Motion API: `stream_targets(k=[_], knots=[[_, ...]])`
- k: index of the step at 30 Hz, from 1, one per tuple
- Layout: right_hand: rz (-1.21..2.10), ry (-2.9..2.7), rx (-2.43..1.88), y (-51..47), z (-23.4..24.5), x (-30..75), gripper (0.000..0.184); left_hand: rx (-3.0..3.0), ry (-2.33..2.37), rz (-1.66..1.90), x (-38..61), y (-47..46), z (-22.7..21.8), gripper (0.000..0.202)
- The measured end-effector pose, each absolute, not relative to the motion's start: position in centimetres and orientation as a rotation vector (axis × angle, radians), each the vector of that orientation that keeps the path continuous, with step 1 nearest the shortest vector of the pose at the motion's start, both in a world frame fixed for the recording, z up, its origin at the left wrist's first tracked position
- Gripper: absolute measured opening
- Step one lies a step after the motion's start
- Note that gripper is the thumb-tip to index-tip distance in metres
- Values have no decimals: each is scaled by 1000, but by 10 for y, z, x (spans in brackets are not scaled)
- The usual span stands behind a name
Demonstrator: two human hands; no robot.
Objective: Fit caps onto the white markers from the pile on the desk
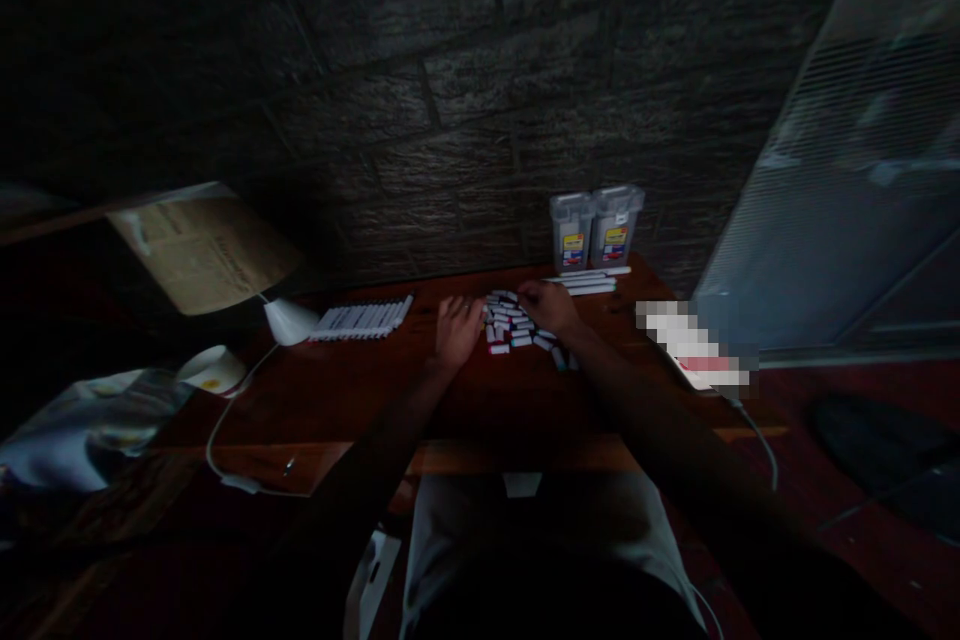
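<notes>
Dim room, head view looking down over a reddish wooden table [360, 390] set against a dark stone wall [450, 70]

Left hand [457, 328]: palm down on the table at the left edge of a pile of small white caps [514, 325], fingers curled toward it and touching the nearest pieces. Too dark and small to tell whether it grips one; a ring shows on 1 finger.

Right hand [549, 305]: resting on the far right side of the same pile, fingers bent down into the caps. Cannot tell if anything is pinched between them.

The pile lies mid-table between the 2 hands, loosely scattered, a few caps strayed toward the near right.

Around it:
- a neat row of white markers [364, 318] lying side by side, left of the left hand, apart from it
- a few more white pens [589, 282] lying flat just behind the right hand
- 2 clear plastic boxes [595, 228] with coloured labels, upright side by side against the wall, behind those pens
- a white lamp [289, 320] at the left end of the marker row, its cable [225, 420] trailing down the table's left side
- a white cup [212, 368] further left
- a blurred white object [694, 345] on the right of the table
</notes>
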State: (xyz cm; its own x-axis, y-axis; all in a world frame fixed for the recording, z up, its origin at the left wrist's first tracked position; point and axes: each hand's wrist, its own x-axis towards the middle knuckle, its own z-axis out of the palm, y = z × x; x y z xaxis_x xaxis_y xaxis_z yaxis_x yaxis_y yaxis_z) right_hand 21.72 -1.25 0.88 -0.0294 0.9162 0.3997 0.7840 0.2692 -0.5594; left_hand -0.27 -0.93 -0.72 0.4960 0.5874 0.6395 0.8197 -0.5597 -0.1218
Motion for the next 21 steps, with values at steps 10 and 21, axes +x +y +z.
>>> stream_targets(k=[10,21], knots=[[540,-1684,-1325,-9,8,211,24,-2349,-923,-789,-4,-8,-7,19],[880,-1712,-742,-7,0,204,38,-2241,-735,-901,-5,-13,-5,19]])
